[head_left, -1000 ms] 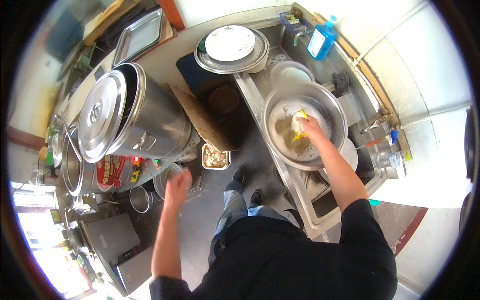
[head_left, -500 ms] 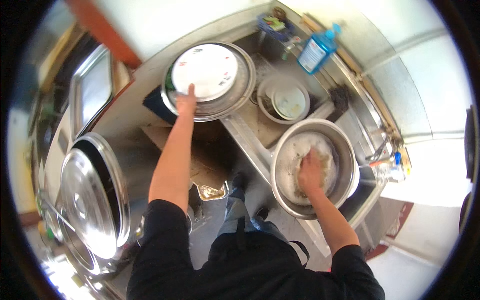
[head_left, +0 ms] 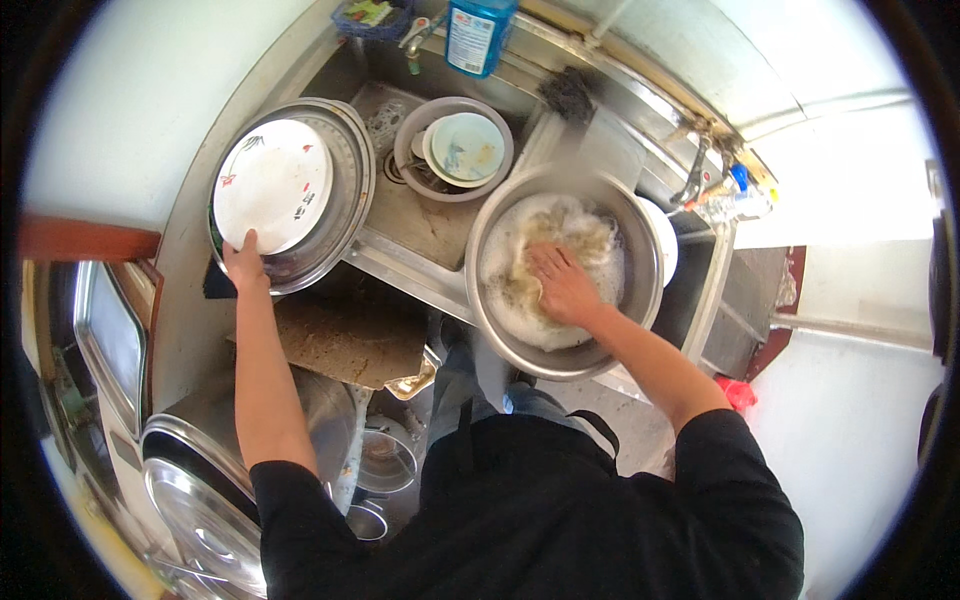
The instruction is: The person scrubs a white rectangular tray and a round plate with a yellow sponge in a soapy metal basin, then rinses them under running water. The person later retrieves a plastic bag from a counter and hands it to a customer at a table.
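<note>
My left hand (head_left: 245,264) grips the near edge of a white oval plate (head_left: 275,185) with small red and black marks, its thumb on the rim. The plate lies in a wide round metal basin (head_left: 357,180) at the sink's left. My right hand (head_left: 563,285) is in a deep metal pot (head_left: 642,290) of foamy water, its fingers on a yellowish, soaked scrubbing cloth (head_left: 535,228) partly hidden by suds. Anything beneath the foam is hidden.
In the left sink bowl, a grey basin (head_left: 408,150) holds small dishes (head_left: 468,147). A blue soap bottle (head_left: 475,40), a tap (head_left: 415,45) and a dark scrubber (head_left: 567,93) are along the back. Large metal lids (head_left: 200,520) stand lower left, beside a cardboard sheet (head_left: 335,340).
My view has swung, so the sink sits further left in it. My left hand stays at the plate's edge; my right hand has shifted within the pot and the suds have spread.
</note>
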A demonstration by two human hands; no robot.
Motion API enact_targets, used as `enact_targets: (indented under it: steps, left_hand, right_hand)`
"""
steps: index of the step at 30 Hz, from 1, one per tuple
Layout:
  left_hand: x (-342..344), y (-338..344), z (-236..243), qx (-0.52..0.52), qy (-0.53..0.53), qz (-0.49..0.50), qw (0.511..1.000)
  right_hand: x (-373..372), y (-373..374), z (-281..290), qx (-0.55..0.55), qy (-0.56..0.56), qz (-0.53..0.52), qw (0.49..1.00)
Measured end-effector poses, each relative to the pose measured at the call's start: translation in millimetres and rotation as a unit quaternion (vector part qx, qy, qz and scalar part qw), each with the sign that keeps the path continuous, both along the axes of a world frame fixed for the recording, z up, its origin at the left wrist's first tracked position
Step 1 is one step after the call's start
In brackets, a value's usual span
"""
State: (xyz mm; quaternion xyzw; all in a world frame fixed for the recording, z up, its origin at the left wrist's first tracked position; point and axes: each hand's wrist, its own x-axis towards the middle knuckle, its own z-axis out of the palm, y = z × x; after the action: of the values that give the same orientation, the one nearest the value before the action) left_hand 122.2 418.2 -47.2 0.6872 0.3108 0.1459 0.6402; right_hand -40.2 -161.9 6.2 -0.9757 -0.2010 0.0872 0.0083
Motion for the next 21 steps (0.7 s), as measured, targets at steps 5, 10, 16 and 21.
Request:
enact_targets:
  steps: [5, 10, 16, 21]
  left_hand:
    - [2.4, 16.3, 9.4, 0.074, 0.045, -0.004, 0.996]
    - [3.0, 3.5, 42.8, 0.095, 0.001, 0.005, 0.995]
    - [6.6, 21.6, 58.1, 0.201, 0.051, 0.051, 0.977]
    - [1.2, 17.0, 68.0, 0.201, 0.094, 0.108, 0.969]
  right_hand:
    - [-8.5, 0.7, 3.3, -0.026, -0.023, -0.075, 0.997]
    - [-12.4, -10.8, 15.7, 0.058, 0.048, -0.092, 0.993]
    - [-14.8, -19.0, 19.8, 0.067, 0.083, -0.036, 0.994]
    - [-17.8, -24.9, 16.7, 0.036, 0.061, -0.015, 0.997]
